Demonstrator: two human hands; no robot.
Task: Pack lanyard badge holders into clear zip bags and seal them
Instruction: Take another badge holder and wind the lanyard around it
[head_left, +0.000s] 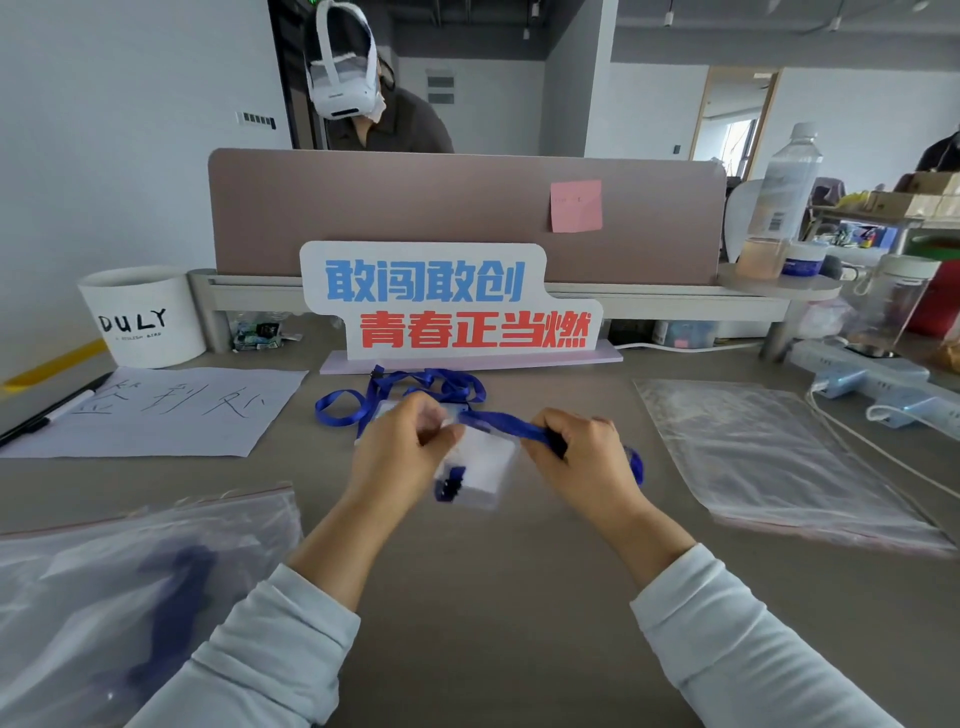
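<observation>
Worktop (493, 613) near left carries a filled zip bag (104, 582). Mid-scene, the left hand (400, 452) pinches the badge holder (480, 475) and the right hand (576, 452) grips its blue strap (514, 428). Wind the strap tight before reaching for the empty zip bag (779, 457) on the right. Spare lanyards (415, 387) lie beyond.

Before the sign (447, 306), on the table (493, 597): loose lanyards (449, 385). Left of it: cup (143, 317), paper sheet (156, 415); right: zip bags (779, 457). Behind it: divider (415, 208).
</observation>
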